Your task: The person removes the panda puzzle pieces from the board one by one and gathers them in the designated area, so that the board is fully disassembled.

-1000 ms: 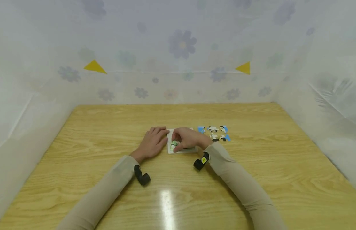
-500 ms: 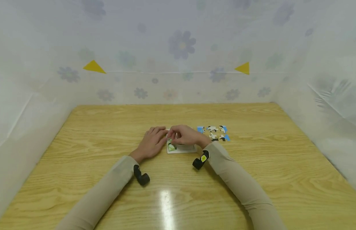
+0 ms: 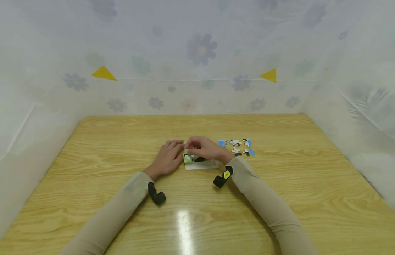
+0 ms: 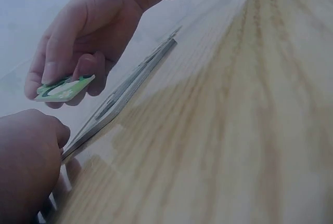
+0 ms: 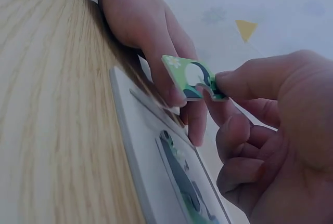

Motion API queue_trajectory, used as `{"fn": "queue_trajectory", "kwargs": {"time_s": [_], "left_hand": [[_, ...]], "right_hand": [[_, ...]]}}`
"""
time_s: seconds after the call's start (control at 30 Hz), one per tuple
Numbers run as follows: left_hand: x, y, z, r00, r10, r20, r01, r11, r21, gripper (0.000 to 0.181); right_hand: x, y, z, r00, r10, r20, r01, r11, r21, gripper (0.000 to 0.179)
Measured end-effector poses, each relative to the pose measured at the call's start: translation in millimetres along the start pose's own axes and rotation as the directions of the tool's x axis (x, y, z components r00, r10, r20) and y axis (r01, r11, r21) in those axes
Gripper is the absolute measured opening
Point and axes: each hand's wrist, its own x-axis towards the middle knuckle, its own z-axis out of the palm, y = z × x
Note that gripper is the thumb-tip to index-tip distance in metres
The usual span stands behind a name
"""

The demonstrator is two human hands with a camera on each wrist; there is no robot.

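Note:
My right hand pinches a green jigsaw piece with a white and dark picture between thumb and fingers. In both wrist views the piece is above the white puzzle tray, apart from it. Joined puzzle pieces lie in the tray below; the right hand hides part of them in the head view. My left hand lies on the table with its fingers extended, the fingertips at the tray's left edge. It grips nothing.
Several loose blue, white and black puzzle pieces lie in two rows right of the tray. The wooden table meets a flowered white curtain at the back and sides.
My right hand has moved slightly left and away from me, carrying the green jigsaw piece toward the tray's left edge. My left hand has stayed in place.

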Motion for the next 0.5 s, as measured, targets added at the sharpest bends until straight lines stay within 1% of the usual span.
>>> {"fn": "queue_trajectory", "kwargs": {"time_s": [0.2,0.27,0.33,0.5], "left_hand": [[0.0,1.4,2.5,1.000,0.023,0.008,-0.023,1.000,-0.004,0.041],[0.0,1.2,3.5,1.000,0.025,0.008,-0.025,1.000,0.005,0.041],[0.3,0.3,4.1,1.000,0.023,0.007,-0.023,1.000,0.008,0.041],[1.1,-2.4,3.7,1.000,0.022,-0.005,-0.022,1.000,0.017,0.041]], "right_hand": [[-16.5,10,-6,0.997,0.055,-0.055,-0.054,0.998,0.027,0.017],[-23.5,13,-9,0.994,0.070,-0.080,-0.069,0.997,0.019,0.017],[-30.4,13,-11,0.993,0.068,-0.099,-0.066,0.998,0.020,0.018],[-47.9,13,-20,0.987,0.088,-0.137,-0.091,0.996,-0.013,0.023]]}}
